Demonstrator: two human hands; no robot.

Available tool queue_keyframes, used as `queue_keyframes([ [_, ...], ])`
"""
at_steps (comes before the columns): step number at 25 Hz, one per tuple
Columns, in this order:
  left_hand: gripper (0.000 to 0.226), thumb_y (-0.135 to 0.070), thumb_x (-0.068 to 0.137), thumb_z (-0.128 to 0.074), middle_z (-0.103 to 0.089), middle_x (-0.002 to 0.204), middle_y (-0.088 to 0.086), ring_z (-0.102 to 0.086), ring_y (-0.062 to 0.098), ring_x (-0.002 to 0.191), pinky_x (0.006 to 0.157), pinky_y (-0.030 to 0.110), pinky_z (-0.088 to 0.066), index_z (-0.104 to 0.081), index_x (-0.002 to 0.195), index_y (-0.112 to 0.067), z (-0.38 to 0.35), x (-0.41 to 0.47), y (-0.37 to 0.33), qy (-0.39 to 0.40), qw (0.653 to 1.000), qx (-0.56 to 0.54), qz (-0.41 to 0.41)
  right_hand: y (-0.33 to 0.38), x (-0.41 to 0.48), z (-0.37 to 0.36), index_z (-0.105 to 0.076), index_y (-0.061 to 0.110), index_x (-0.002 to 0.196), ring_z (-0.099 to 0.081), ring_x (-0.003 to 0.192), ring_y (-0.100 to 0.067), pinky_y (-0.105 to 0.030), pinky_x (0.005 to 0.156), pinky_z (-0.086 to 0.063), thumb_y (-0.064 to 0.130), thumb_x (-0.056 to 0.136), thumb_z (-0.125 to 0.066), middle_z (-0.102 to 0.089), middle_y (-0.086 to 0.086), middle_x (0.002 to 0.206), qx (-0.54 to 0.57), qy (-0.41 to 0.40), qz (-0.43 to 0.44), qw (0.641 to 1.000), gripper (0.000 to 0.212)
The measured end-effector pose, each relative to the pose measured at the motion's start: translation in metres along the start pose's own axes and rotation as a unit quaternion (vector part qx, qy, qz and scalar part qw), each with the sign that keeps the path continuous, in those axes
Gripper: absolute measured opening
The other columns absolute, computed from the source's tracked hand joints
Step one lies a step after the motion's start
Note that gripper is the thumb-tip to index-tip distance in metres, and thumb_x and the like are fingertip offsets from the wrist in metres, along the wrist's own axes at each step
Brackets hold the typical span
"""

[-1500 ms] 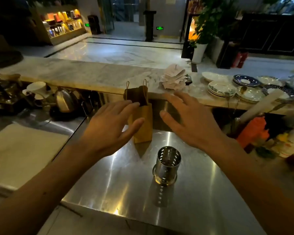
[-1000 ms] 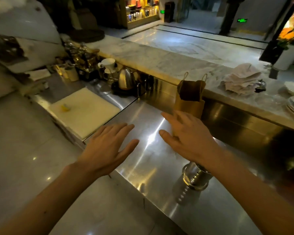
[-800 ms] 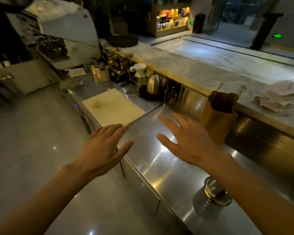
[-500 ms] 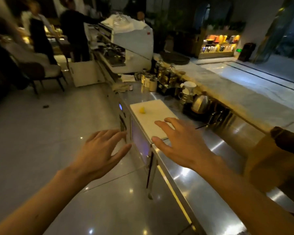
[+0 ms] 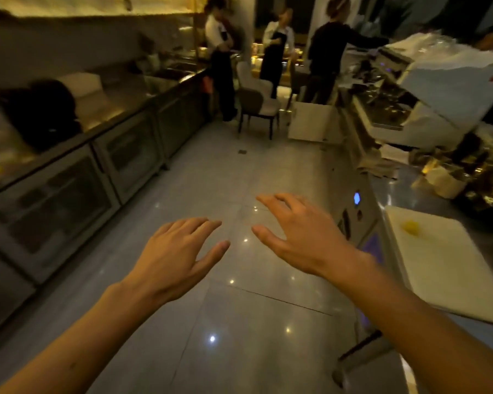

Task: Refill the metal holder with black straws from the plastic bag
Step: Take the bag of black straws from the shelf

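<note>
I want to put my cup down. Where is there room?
The flat white cutting board on the right is bare except for a small yellow scrap near its far end. Beyond it, the grey steel counter is crowded with dark bottles and pale cups.

Steel tabletop (image 5: 393, 191) at right carries white cutting board (image 5: 438, 268); small yellow piece (image 5: 411, 227) lies on board.

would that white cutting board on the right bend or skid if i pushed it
Probably stiff: the board lies flat with straight edges. It may skid easily on the shiny counter. The yellow bit on it would likely slide off if tilted.
</note>
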State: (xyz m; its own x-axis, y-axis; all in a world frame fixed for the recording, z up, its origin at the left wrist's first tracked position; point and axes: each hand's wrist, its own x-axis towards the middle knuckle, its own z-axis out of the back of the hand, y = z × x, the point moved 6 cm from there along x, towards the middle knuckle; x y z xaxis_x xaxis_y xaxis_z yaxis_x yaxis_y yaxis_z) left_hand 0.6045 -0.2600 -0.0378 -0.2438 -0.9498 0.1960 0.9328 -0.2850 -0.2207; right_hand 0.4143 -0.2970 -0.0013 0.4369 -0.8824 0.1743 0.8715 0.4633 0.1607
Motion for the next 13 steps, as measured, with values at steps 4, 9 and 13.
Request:
queue_keyframes([
  [4, 0.074, -0.071, 0.091, -0.01, -0.058, 0.135, -0.004, -0.053, 0.016, 0.124, 0.103, 0.036, -0.04, -0.048, 0.138, -0.029, 0.013, -0.049, 0.068, -0.015, 0.99, 0.036, 0.132, 0.068, 0.06, -0.039, -0.022, 0.038, 0.148, -0.039, 0.135, -0.021, -0.04, 0.107, -0.037, 0.066, 0.091, -0.031, -0.039, 0.0, 0.149, 0.023, 0.025, 0.127, 0.991, 0.064],
  [9, 0.068, -0.067, 0.094, -0.017, -0.061, 0.131, -0.003, -0.056, 0.018, 0.122, 0.1, 0.037, -0.042, -0.052, 0.136, -0.026, 0.028, -0.083, 0.11, -0.044, 0.957, 0.079, 0.275, 0.119, 0.117, -0.076, -0.024, 0.035, 0.148, -0.035, 0.138, -0.023, -0.042, 0.109, -0.037, 0.065, 0.091, -0.032, -0.036, -0.002, 0.152, 0.074, 0.06, 0.253, 0.963, 0.065],
  [13, 0.07, -0.067, 0.093, -0.016, -0.062, 0.13, -0.002, -0.057, 0.019, 0.119, 0.098, 0.037, -0.044, -0.053, 0.135, -0.024, 0.044, -0.095, 0.13, -0.078, 0.911, 0.104, 0.391, 0.157, 0.165, -0.087, -0.025, 0.033, 0.149, -0.035, 0.137, -0.024, -0.043, 0.109, -0.036, 0.062, 0.092, -0.034, -0.037, -0.004, 0.15, 0.104, 0.076, 0.369, 0.92, 0.064],
])
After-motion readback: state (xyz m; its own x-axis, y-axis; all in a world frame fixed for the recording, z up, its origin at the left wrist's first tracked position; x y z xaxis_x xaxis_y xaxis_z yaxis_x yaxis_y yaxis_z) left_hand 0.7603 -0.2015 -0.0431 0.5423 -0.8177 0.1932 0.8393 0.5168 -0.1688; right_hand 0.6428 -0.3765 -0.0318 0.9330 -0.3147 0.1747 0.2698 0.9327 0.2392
